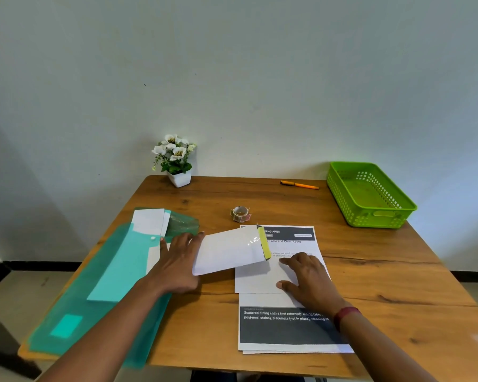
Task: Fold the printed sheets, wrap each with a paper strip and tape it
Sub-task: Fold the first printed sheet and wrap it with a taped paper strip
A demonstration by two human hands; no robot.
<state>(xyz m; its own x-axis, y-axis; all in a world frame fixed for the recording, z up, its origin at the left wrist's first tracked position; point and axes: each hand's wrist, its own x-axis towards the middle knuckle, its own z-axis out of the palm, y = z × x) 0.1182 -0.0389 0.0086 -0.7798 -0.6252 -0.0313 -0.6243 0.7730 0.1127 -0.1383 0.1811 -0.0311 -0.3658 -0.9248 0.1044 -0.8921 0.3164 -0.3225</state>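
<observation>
— Wooden table (370, 271) against a pale wall, with a green basket (370, 194) sitting at the far right corner and looking empty. What is the person working on?

— A folded white bundle (229, 250) with a yellow strip (264, 245) round its right end. The left hand (177, 260) is lifting it by its left edge, fingers hidden beneath it, so I cannot tell how tightly they are closing on it. It is hanging over the printed sheets (287, 323) in the middle of the table.

— And the other hand?

— The right hand (307, 277) is lying spread and flat, pressing down the folded sheet (255, 279) on top of the stack.

— Any advice?

— Keep that palm down so the crease is holding. The tape roll (240, 213) is waiting just beyond the sheets, the teal folder (108, 285) at the left.
</observation>
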